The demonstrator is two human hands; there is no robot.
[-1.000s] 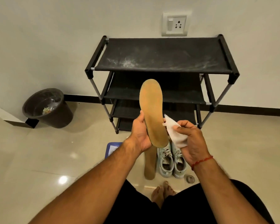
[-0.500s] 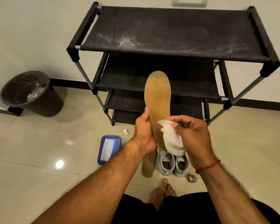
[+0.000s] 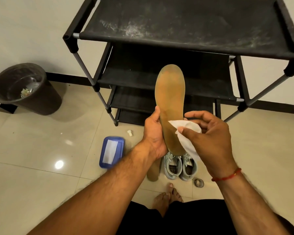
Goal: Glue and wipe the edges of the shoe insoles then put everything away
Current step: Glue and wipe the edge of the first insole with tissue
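Wipe [image 3: 185, 133], pinched in the right hand [image 3: 210, 138], is now pressing onto the insole [image 3: 170, 99] edge, no longer beside it. The left hand [image 3: 154, 133] is gripping the insole, so wiping is proceeding.

Your left hand [image 3: 154, 133] hides most of the floor insole [image 3: 152, 173] left of the shoes [image 3: 180, 167]; held insole [image 3: 170, 99] and wipe [image 3: 185, 145] cover their toes; ring [image 3: 199, 182] right of shoes unidentifiable.

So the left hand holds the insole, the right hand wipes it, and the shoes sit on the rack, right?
Nearly. In the head view the shoes sit on the floor, in front of the rack. The rest is right.
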